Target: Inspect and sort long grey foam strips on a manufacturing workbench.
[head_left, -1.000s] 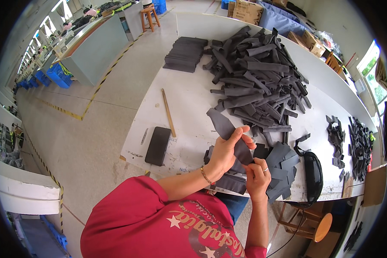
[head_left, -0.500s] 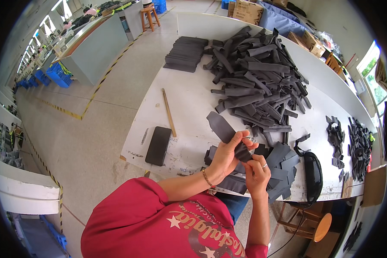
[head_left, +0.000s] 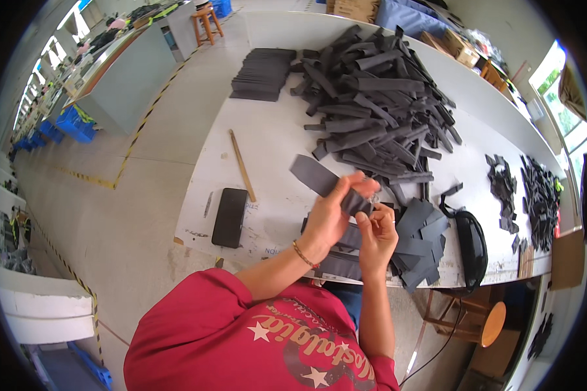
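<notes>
A dark grey fabric strip with a pointed end slants up and left out of my left hand, which is closed around its lower part. My right hand pinches the strip's lower end with thumb and fingers. The exact fold between the two hands is partly hidden. Beneath and beside my hands lie flat grey fabric pieces, spread out near the table's front edge. Beyond my hands rises a large heap of rolled or folded dark strips.
A neat stack of dark pieces stands at the far left of the white table. A wooden stick and a black phone lie at left. To the right are a black mesh-sided object and smaller dark piles. A wooden stool stands below.
The whole view has shifted slightly, the table now sitting a little higher and further left. Both hands still hold the strip, and my right fingers have shifted at its lower end.
</notes>
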A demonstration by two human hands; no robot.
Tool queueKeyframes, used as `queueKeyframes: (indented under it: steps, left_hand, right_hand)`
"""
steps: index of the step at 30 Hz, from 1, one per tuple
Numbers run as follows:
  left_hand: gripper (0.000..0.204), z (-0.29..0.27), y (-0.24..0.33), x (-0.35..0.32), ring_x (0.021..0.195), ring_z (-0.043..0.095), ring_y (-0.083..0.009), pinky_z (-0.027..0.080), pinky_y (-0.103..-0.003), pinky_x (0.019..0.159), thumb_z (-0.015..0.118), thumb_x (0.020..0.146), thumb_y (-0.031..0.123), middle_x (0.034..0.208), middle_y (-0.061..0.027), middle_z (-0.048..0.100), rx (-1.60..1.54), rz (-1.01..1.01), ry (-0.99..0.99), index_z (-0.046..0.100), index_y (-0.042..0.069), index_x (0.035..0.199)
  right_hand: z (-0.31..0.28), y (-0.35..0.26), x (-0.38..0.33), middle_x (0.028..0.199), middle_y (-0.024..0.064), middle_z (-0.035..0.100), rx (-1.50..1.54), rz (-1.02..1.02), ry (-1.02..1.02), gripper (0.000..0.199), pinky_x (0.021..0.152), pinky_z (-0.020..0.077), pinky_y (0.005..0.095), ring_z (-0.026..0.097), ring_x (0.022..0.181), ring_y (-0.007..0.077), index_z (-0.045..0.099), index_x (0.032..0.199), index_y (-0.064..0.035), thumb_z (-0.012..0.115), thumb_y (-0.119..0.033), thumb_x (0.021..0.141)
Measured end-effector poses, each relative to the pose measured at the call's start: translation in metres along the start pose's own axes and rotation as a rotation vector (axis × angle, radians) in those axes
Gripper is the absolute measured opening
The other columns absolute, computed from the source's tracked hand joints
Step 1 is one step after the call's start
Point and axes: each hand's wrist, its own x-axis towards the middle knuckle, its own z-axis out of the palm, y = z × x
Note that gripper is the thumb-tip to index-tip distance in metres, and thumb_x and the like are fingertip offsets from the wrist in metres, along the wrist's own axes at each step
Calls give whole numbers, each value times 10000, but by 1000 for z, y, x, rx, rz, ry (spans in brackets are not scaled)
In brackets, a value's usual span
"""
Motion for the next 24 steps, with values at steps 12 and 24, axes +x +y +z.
queueKeyframes:
  steps: [12, 24]
  left_hand:
    - [328, -8, 2, 3, 1249, 526, -340, 371, -467, 1112, 519, 1001, 281, 1173, -127, 662, 35, -21, -218, 575, 47, 1224]
    - [374, -13, 28, -13, 950, 667, -229, 543, -351, 816, 569, 983, 330, 1064, -124, 681, 346, 41, 21, 606, 21, 1190]
  right_hand:
    - [-11, -7, 1, 811, -27, 619, 480, 245, 58, 98, 673, 392, 186, 515, 739, 35, 654, 926, -19, 670, -116, 921]
    - [-29, -11, -21, 757, -71, 541, 95, 97, 115, 105, 645, 359, 169, 448, 706, 16, 624, 869, -24, 700, -90, 901]
